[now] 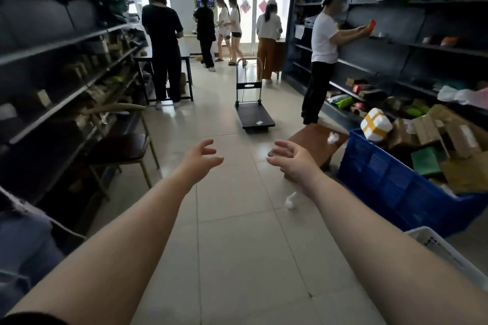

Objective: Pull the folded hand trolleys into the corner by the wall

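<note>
A black platform hand trolley (254,115) stands in the middle of the aisle ahead, its metal handle upright at the far end and a small white label on its deck. My left hand (202,157) and my right hand (291,157) are stretched out in front of me over the tiled floor, fingers spread and curled, holding nothing. Both hands are well short of the trolley and touch nothing.
Dark shelving lines both sides. A chair (126,148) stands at the left shelf; a low brown table (315,144), a blue crate (396,185) of parcels and a white basket (446,250) are at right. Crumpled paper (291,200) lies on the floor. Several people stand ahead, one (323,55) at the right shelf.
</note>
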Available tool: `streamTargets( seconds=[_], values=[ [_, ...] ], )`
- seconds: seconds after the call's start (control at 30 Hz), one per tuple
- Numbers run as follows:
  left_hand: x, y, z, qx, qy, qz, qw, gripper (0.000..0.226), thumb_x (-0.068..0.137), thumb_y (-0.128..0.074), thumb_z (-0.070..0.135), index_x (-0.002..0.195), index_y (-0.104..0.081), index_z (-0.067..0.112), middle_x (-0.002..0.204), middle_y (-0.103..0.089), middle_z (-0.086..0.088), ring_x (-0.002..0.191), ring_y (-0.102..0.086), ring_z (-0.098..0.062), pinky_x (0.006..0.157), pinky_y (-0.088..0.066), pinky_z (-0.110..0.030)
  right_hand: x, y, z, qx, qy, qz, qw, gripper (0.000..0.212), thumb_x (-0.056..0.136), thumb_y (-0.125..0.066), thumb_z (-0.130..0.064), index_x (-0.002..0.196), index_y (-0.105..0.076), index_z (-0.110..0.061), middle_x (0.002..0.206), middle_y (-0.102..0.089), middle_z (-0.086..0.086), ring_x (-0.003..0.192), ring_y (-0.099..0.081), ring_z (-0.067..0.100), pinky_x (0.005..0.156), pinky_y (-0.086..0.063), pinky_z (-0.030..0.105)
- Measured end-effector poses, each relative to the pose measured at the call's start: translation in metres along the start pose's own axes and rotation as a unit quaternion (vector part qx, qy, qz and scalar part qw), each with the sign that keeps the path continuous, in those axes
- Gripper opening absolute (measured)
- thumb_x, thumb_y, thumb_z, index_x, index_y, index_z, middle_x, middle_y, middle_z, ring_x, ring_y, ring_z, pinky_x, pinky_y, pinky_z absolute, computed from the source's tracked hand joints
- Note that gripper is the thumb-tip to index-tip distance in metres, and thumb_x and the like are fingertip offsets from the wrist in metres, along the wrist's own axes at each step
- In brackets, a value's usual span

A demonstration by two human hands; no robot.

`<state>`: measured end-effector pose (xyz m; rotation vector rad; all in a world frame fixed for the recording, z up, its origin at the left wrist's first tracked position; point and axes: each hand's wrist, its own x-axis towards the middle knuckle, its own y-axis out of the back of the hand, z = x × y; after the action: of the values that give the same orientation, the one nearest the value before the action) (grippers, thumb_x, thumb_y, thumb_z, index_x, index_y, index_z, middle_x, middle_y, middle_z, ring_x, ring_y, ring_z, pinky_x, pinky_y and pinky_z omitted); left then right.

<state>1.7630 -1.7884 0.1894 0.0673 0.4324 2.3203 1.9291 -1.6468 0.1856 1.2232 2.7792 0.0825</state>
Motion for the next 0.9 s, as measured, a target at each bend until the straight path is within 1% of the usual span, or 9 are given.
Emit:
streamTargets(
  seconds=[0.07, 0.17, 0.23, 0.3, 0.4, 0.53, 0.6, 0.7, 0.9],
  values=[
    [0.039, 0.004, 0.001, 0.005, 0.000, 0.001, 1.000, 0.060, 0.088, -0.063, 0.010, 0.143, -0.039, 0.013, 0.138, -0.052, -0.012, 0.117, -0.054, -0.027, 0.099, -0.043, -0.039, 0.045, -0.007, -0.004, -0.004, -0.001, -0.004, 1.000, 0.056, 0.086, -0.067, -0.001, 0.137, -0.046, -0.009, 0.137, -0.053, 0.012, 0.104, -0.053, 0.015, 0.072, -0.043, 0.018],
    [0.099, 0.011, 0.005, 0.013, -0.006, -0.004, 1.000, 0.059, 0.089, -0.062, 0.010, 0.143, -0.039, 0.013, 0.138, -0.052, -0.013, 0.104, -0.052, -0.020, 0.089, -0.043, -0.034, 0.112, -0.019, -0.010, -0.006, 0.002, -0.009, 1.000, 0.056, 0.086, -0.067, -0.002, 0.138, -0.046, -0.010, 0.138, -0.052, 0.012, 0.104, -0.053, 0.015, 0.086, -0.040, 0.025],
    [0.143, 0.015, 0.007, 0.019, -0.006, 0.000, 1.000, 0.058, 0.090, -0.061, 0.011, 0.144, -0.038, 0.013, 0.137, -0.053, -0.013, 0.103, -0.052, -0.019, 0.085, -0.042, -0.032, 0.156, -0.026, -0.012, -0.010, 0.006, -0.017, 1.000, 0.057, 0.086, -0.068, -0.004, 0.138, -0.046, -0.011, 0.137, -0.053, 0.011, 0.104, -0.054, 0.015, 0.088, -0.038, 0.027],
    [0.188, 0.017, 0.007, 0.016, 0.000, 0.006, 1.000, 0.057, 0.090, -0.060, 0.012, 0.143, -0.038, 0.012, 0.137, -0.053, -0.013, 0.102, -0.052, -0.020, 0.083, -0.042, -0.032, 0.200, -0.032, -0.012, -0.016, 0.005, -0.025, 1.000, 0.057, 0.085, -0.068, -0.004, 0.138, -0.046, -0.011, 0.137, -0.053, 0.011, 0.103, -0.056, 0.016, 0.085, -0.040, 0.026],
    [0.258, 0.015, 0.006, 0.011, 0.012, 0.011, 1.000, 0.057, 0.090, -0.060, 0.012, 0.143, -0.039, 0.013, 0.136, -0.054, -0.013, 0.102, -0.054, -0.021, 0.084, -0.044, -0.033, 0.270, -0.033, -0.010, -0.021, 0.000, -0.031, 0.999, 0.057, 0.085, -0.069, -0.005, 0.137, -0.047, -0.012, 0.137, -0.053, 0.010, 0.103, -0.057, 0.017, 0.071, -0.044, 0.019],
    [0.355, 0.004, 0.008, 0.010, 0.020, 0.017, 1.000, 0.058, 0.088, -0.062, 0.013, 0.142, -0.041, 0.015, 0.130, -0.057, -0.010, 0.103, -0.055, -0.021, 0.086, -0.046, -0.034, 0.369, -0.026, -0.012, -0.018, -0.005, -0.042, 0.999, 0.056, 0.087, -0.067, -0.007, 0.138, -0.046, -0.013, 0.134, -0.054, 0.005, 0.094, -0.057, 0.010, 0.066, -0.041, 0.015],
    [0.407, -0.001, 0.012, 0.010, 0.023, 0.028, 0.999, 0.058, 0.088, -0.063, 0.014, 0.142, -0.041, 0.016, 0.124, -0.058, -0.006, 0.105, -0.056, -0.021, 0.087, -0.047, -0.034, 0.426, -0.022, -0.015, -0.018, 0.000, -0.051, 0.999, 0.056, 0.087, -0.067, -0.006, 0.138, -0.046, -0.011, 0.136, -0.053, 0.008, 0.099, -0.055, 0.013, 0.072, -0.043, 0.019],
    [0.473, -0.005, 0.022, 0.011, 0.028, 0.045, 0.999, 0.058, 0.089, -0.062, 0.015, 0.142, -0.040, 0.016, 0.130, -0.057, -0.008, 0.105, -0.055, -0.020, 0.086, -0.047, -0.034, 0.503, -0.018, -0.024, -0.020, 0.002, -0.062, 0.998, 0.056, 0.086, -0.068, -0.006, 0.138, -0.047, -0.010, 0.137, -0.054, 0.009, 0.104, -0.053, 0.015, 0.086, -0.039, 0.027],
    [0.612, -0.008, 0.034, 0.009, 0.048, 0.071, 0.996, 0.057, 0.091, -0.059, 0.011, 0.143, -0.038, 0.012, 0.135, -0.054, -0.012, 0.102, -0.052, -0.019, 0.084, -0.043, -0.033, 0.660, -0.024, -0.033, -0.026, -0.011, -0.096, 0.995, 0.054, 0.086, -0.068, -0.006, 0.136, -0.048, -0.011, 0.135, -0.055, 0.009, 0.105, -0.054, 0.016, 0.088, -0.039, 0.027]
  ],
)
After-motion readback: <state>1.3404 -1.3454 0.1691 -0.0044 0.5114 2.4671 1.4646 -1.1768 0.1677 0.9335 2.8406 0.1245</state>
